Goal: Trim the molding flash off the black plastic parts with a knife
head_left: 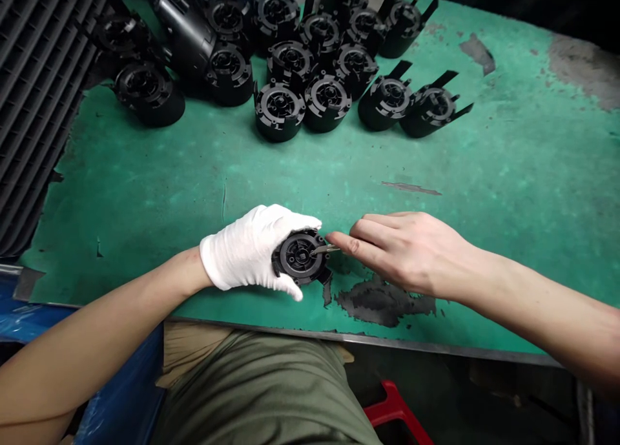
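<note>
My left hand (pixel 259 248), in a white glove, is wrapped round a round black plastic part (pixel 295 267) near the front of the table. The part's ringed, ribbed face points up at me. Bare and closed, my right hand (pixel 404 248) grips a small metal blade (pixel 325 248) between thumb and fingers. The blade's tip reaches over the part's face, close to its centre; whether it touches there I cannot tell. Most of the tool's handle is hidden inside my right hand.
Several similar black parts (pixel 279 109) stand in a group along the back of the green table (pixel 194 154). A black slatted rack (pixel 39 109) borders the left side. Worn dark patches mark the tabletop. A red stool (pixel 392 406) shows below the front edge.
</note>
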Tool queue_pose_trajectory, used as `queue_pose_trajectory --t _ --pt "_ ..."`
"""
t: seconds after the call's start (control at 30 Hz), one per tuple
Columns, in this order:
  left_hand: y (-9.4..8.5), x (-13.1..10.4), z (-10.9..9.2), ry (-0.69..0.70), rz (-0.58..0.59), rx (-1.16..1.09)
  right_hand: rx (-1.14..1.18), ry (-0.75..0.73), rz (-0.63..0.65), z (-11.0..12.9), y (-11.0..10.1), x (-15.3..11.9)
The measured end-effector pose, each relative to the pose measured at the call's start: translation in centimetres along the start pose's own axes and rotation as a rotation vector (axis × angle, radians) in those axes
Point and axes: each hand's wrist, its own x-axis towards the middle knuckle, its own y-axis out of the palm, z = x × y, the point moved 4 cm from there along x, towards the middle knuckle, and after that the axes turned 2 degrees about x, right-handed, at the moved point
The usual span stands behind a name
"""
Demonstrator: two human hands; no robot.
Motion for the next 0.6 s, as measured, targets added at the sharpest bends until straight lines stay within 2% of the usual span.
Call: queue_pose_trajectory --t 0.27,0.6 --pt "-0.10 0.04 -0.05 0.030 -0.033 0.014 -0.045 0.018 -0.027 0.33 0.02 0.14" --pt "-0.15 -0.04 0.05 0.015 -0.016 0.005 -0.144 -0.114 -0.012 -0.19 -0.73 0.85"
